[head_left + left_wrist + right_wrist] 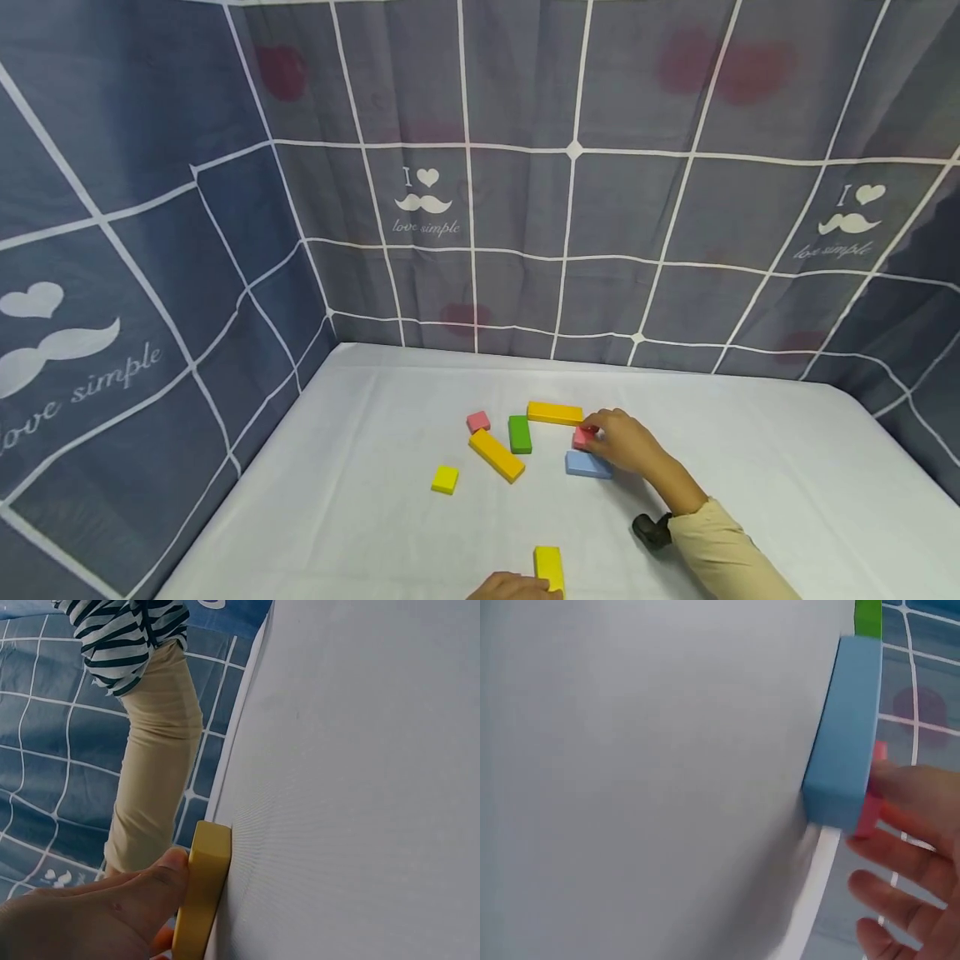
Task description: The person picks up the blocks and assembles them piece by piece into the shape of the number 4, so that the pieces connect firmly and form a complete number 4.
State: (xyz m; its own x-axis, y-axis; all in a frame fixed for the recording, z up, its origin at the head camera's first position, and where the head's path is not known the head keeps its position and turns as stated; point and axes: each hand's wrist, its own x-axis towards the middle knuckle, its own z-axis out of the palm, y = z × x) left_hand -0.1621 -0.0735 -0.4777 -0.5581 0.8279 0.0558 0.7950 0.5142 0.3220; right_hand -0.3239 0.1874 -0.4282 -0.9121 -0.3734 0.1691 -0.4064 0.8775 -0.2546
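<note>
My right hand (pixel 626 442) grips a small pink block (pixel 581 438) between thumb and fingers. In the right wrist view the pink block (pixel 870 816) is partly hidden behind a blue block (pixel 844 727), and the other fingers spread below it. On the table that blue block (pixel 588 465) lies just in front of the pink one. At the near edge of the head view, my left hand (pixel 513 587) holds a long yellow block (pixel 549 567). The left wrist view shows the thumb against this yellow block (pixel 202 889), which touches the white cloth.
An orange-yellow block (pixel 555 413) lies behind the pink one. Left of it are a green block (pixel 520 434), a slanted orange-yellow block (pixel 497 456), another pink block (pixel 477 422) and a small yellow block (pixel 445 480). Grey checked curtains (pixel 517 200) border the white table (pixel 375 533).
</note>
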